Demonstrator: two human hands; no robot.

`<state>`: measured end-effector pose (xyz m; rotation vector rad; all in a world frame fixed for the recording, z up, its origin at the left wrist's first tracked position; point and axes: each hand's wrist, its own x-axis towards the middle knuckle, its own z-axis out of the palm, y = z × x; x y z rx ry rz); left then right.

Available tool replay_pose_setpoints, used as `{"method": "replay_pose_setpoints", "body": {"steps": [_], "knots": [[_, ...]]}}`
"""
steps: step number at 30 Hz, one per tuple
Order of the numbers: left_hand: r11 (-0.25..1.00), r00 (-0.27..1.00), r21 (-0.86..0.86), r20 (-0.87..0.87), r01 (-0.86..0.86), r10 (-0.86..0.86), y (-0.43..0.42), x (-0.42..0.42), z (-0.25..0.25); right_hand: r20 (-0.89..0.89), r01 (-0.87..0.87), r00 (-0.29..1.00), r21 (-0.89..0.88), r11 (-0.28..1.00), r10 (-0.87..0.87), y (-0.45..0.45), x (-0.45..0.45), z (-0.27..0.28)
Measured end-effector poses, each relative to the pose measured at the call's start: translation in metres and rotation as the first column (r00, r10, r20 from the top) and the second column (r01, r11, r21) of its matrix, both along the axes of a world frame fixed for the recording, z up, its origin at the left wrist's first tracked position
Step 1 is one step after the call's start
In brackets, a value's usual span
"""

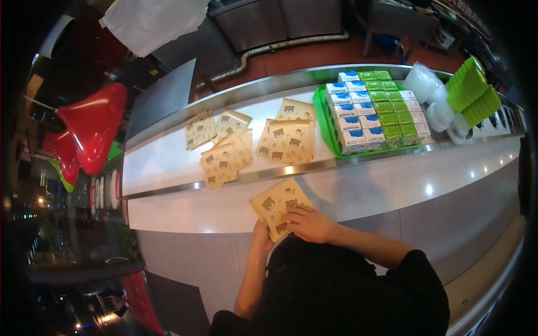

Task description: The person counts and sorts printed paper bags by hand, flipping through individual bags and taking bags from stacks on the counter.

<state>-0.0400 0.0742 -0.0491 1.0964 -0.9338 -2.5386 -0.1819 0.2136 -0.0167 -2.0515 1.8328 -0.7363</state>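
A tan paper bag (274, 203) printed with brown bears is held in front of my body, tilted, just short of the counter's near edge. My left hand (261, 235) is closed on its lower left edge, with part of the fingers hidden behind the paper. Across the lower right of the bag lie the bent fingers of my right hand (309, 223), gripping it from that side; its thumb is hard to make out. More bear-print bags rest on the counter beyond: a stack (284, 141) and a looser, fanned-out group (223, 162) to its left.
A green tray (320, 120) on the counter (159, 168) carries rows of small white-blue and green boxes (358, 120). To its right stand clear plastic lids or bowls (424, 84) and stacked green containers (471, 92). Red lamp-like shades (98, 129) are at the left.
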Motion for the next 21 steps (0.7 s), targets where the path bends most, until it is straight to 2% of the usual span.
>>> {"method": "replay_pose_setpoints", "body": {"steps": [1,3,7,9,14,16,17,18,19,20,21], "knots": [[1.0,1.0,0.002,0.001,0.004,-0.004,0.002,-0.003,0.005,0.037,0.024,0.999,0.005,1.0,-0.024,0.002,0.001,0.001],[0.985,0.996,0.152,-0.036,-0.078,0.085,0.006,-0.01,0.018,0.072,0.044,0.997,-0.041,0.998,-0.041,0.004,0.005,-0.004],[0.983,0.993,0.162,-0.058,-0.091,0.101,0.012,-0.013,0.027,0.135,0.072,0.989,-0.115,0.991,-0.056,0.005,0.007,-0.016],[0.994,0.997,-0.106,0.08,-0.005,0.013,0.011,-0.009,0.015,0.143,0.069,0.988,-0.113,0.991,-0.052,0.005,0.006,-0.017],[0.99,0.992,-0.138,0.123,0.028,-0.011,0.01,-0.008,0.008,0.223,0.056,0.975,-0.168,0.984,-0.017,0.007,-0.002,-0.013],[0.989,0.994,-0.144,0.113,0.019,-0.003,0.011,-0.007,0.008,0.385,0.28,0.905,-0.215,0.936,-0.183,0.012,-0.01,-0.009],[0.987,0.991,-0.156,0.131,0.021,-0.001,0.012,-0.007,0.008,0.386,0.277,0.905,-0.215,0.937,-0.179,0.011,-0.013,-0.01],[0.986,0.989,-0.168,0.148,0.023,0.002,0.013,-0.006,0.008,0.423,0.502,0.815,-0.174,0.847,-0.396,0.01,-0.017,-0.011],[0.986,0.989,-0.167,0.149,0.02,0.005,0.014,-0.004,0.008,0.448,0.698,0.674,-0.125,0.705,-0.588,0.009,-0.022,-0.013],[0.981,0.987,-0.192,0.159,0.036,-0.005,0.014,-0.003,0.006,0.448,0.697,0.674,-0.123,0.706,-0.587,0.007,-0.028,-0.023],[0.975,0.985,-0.216,0.169,0.054,-0.017,0.015,-0.002,0.006,0.684,0.668,0.462,0.15,0.729,-0.565,0.004,-0.036,-0.031]]}}
